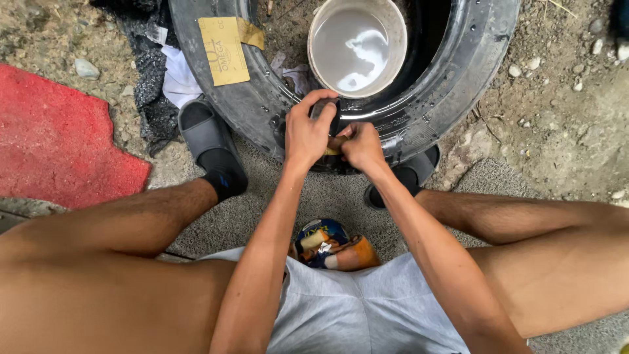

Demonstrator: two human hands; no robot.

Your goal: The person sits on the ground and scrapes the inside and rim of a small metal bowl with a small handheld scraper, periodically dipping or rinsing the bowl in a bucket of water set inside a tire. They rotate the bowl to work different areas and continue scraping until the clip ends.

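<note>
So we're sitting on the ground with a black tyre [452, 72] lying flat right in front of us, and everything's happening at its near sidewall. Our left hand [306, 131] is curling over the top of the rubber there, fingers closed around a small dark piece [325, 109] sticking up from the tyre's edge. Our right hand [360, 145] is pressing in just beside it, touching the left one, pinching something small and yellowish [333, 149] against the tyre; we can't tell what that bit is. A white bucket of cloudy water [357, 47] is sitting inside the tyre's hole, just beyond our hands. A yellow card [223, 51] is lying on the tyre's far-left wall. Our grey sandals [208, 131] are resting against the tyre's near side, a red mat [59, 144] is lying well off to its left, and a blue-and-orange packet [331, 244] is sitting between our legs, nearer us than the tyre.
</note>
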